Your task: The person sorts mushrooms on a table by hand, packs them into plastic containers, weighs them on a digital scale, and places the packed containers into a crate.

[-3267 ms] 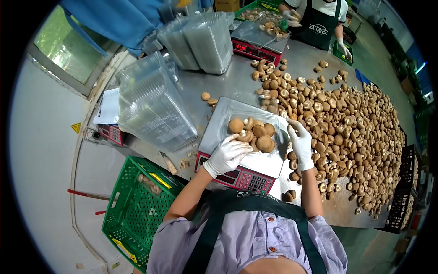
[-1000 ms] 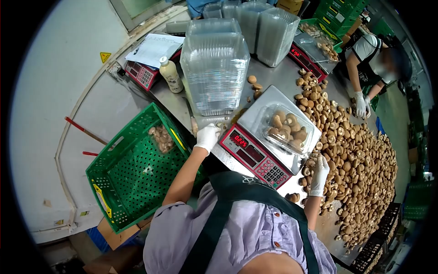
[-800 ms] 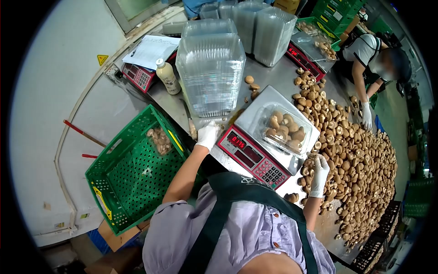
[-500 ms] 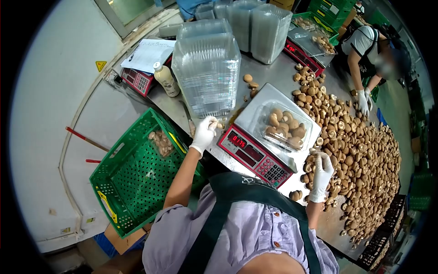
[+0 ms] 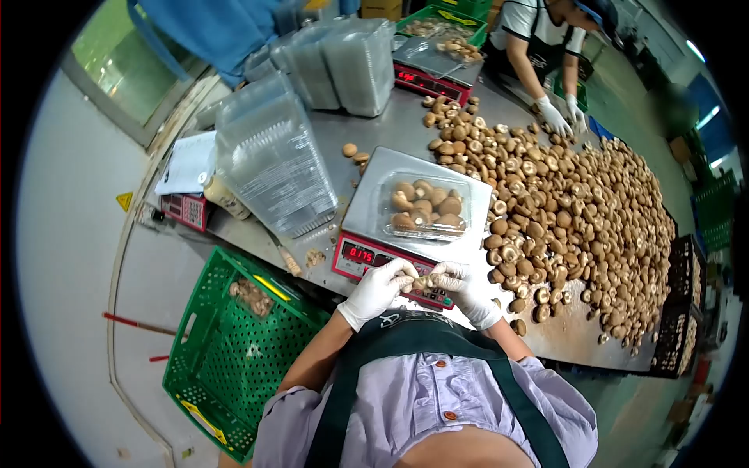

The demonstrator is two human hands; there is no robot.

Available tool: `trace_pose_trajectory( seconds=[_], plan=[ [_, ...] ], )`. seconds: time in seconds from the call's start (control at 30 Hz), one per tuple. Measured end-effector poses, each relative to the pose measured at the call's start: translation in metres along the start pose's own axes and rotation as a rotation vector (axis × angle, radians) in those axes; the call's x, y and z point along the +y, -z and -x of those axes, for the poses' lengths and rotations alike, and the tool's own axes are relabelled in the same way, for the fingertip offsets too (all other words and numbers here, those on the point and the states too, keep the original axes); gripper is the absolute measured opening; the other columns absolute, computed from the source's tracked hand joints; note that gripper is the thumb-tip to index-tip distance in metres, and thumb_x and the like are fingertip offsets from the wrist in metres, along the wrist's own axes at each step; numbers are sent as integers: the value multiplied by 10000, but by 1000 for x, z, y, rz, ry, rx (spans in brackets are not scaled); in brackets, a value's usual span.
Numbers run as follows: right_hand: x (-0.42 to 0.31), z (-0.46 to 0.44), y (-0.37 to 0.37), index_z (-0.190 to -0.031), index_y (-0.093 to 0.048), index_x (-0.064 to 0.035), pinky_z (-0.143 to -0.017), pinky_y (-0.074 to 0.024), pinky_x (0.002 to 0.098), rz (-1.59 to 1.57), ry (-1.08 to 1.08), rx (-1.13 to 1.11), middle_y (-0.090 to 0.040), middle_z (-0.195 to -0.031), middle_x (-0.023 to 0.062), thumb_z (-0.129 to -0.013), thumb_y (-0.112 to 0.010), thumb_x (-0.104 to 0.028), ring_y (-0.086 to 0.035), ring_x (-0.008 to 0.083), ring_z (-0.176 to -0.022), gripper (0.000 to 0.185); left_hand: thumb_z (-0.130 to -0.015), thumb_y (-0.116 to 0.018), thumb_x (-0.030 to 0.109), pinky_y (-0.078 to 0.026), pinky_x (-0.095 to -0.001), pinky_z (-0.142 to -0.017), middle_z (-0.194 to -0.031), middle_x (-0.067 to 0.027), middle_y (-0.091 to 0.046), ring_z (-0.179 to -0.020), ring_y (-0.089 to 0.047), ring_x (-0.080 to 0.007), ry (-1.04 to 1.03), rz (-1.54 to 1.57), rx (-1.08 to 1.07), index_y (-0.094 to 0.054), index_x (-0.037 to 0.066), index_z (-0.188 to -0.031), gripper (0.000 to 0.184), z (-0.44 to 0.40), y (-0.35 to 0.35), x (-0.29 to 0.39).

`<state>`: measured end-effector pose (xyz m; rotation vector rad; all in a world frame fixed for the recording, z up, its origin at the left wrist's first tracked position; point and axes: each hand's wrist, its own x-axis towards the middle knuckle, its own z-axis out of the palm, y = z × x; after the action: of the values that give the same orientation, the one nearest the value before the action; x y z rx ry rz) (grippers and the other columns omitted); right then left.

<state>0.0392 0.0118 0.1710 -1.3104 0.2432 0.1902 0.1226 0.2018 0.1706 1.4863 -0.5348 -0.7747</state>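
Left hand (image 5: pixel 380 293), right hand (image 5: pixel 468 295): fingers pinching a mushroom bit (image 5: pixel 422 282) between them, over the scale (image 5: pixel 365 204). Loose pinch could drop it onto the keys (image 5: pixel 430 296).

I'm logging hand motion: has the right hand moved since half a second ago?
Yes: leftward; the right hand has gone from the mushroom pile to the front of the scale.

Ahead of the left hand (image 5: pixel 380 294) and right hand (image 5: pixel 466 294), the scale (image 5: pixel 373 178) and plastic box (image 5: pixel 469 209) block the way; mushrooms (image 5: pixel 573 212) crowd the right. Leftward, there's room above the crate (image 5: pixel 238 355) (a packet (image 5: pixel 252 297) lies inside).
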Motion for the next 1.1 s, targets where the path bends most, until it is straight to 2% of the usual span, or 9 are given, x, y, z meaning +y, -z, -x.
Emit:
trace_pose_trajectory(
  seconds=[0.17,0.23,0.3,0.43,0.5,0.7,0.8,0.97,1.1],
  plan=[
    [-7,21,-5,-918,-573,-12,-604,-392,231,-668,117,-272,-532,-701,39,-912,-539,-270,-492,139,-603,261,-896,-523,28,-411,-176,-603,-762,11,-564,-682,-509,-44,151,59,-93,-578,47,-941,73,-32,7,14],
    [4,22,2,-1098,-572,-3,-507,-348,216,-582,38,-335,-488,-592,6,-919,-511,-281,-447,104,-520,336,-885,-544,40,-427,-202,-604,-769,-1,-564,-699,-534,-58,-72,-71,-191,-584,21,-926,61,-45,-14,17],
    [10,21,6,-1235,-521,-30,-471,-374,213,-409,-61,-195,-521,-619,13,-926,-495,-273,-472,85,-509,394,-850,-593,152,-476,-294,-662,-837,-107,-631,-693,-608,-207,-215,-482,-245,-612,27,-927,148,-65,-18,25],
    [31,8,43,-1404,-340,-63,-511,-545,233,-543,15,-232,-672,-791,182,-941,-386,-162,-648,154,-569,475,-793,-664,267,-482,-359,-824,-999,-130,-650,-940,-617,-300,-471,-842,35,-636,66,-987,281,-124,5,66],
    [27,8,48,-1422,-312,-76,-481,-513,215,-350,-66,-82,-677,-785,150,-954,-308,-121,-640,141,-559,470,-747,-695,371,-446,-374,-922,-1079,-151,-638,-1060,-577,-316,-634,-1100,115,-634,68,-1066,444,-161,33,62],
    [48,-13,44,-1197,-525,-82,-431,-400,177,-424,-249,-64,-688,-812,77,-948,-458,-436,-596,105,-515,439,-669,-490,805,-444,-366,-910,-1103,-225,-624,-1041,-595,-346,208,-1413,-459,-651,13,-1089,911,-193,37,65],
    [43,-4,40,-1086,-566,-41,-427,-410,188,-386,-166,100,-692,-779,76,-945,-469,-445,-584,110,-490,439,-647,-481,830,-457,-374,-824,-966,-194,-672,-958,-626,-331,309,-1332,-483,-708,12,-937,897,-187,25,50],
    [33,20,32,-1178,-539,-35,-461,-467,225,-144,-141,256,-685,-797,82,-940,-513,-377,-622,124,-539,418,-683,-698,617,-466,-319,-833,-1071,-185,-627,-959,-598,-253,166,-1093,-373,-570,-49,-1133,814,-155,-1,55],
    [50,17,41,-1174,-549,-39,-598,-489,256,147,-46,380,-664,-822,44,-904,-587,-312,-603,107,-663,386,-630,-821,464,-461,-277,-698,-852,-74,-579,-781,-523,-140,172,-768,-318,-531,7,-882,597,-149,7,30]
  ],
)
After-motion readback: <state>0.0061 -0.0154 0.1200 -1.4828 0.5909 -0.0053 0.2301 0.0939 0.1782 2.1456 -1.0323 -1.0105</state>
